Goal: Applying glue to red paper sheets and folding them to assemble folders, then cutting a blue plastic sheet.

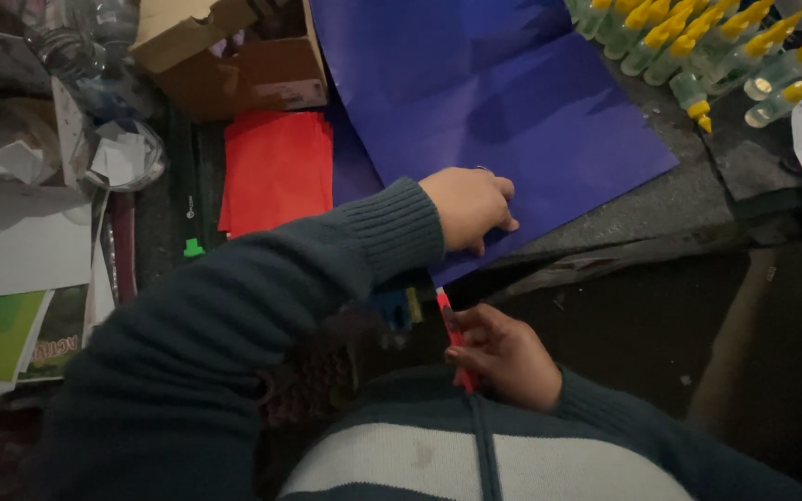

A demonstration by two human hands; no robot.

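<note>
Blue paper (485,102), one large creased sheet, lies across the grey work surface (670,199), its near corner hanging just over the table's near edge. The left hand (471,209), reaching across in a dark knitted sleeve, presses flat on that near corner with the fingers curled down onto the sheet. Below the edge, the right hand (503,357) has its fingers wrapped around a slim red cutter (455,339), whose tip points up at the paper's corner; whether it touches the paper I cannot tell.

Such a sheet looks light, thin and floppy, likely to crease or tear easily, so it is best held down flat close to the edge being worked.

Left of it lies a stack of red paper (278,172), with a cardboard box (234,60) beyond and green and white sheets (11,278) at the far left. Glue bottles with yellow caps (698,42) lie at the far right. The room is dim, the floor dark.
</note>
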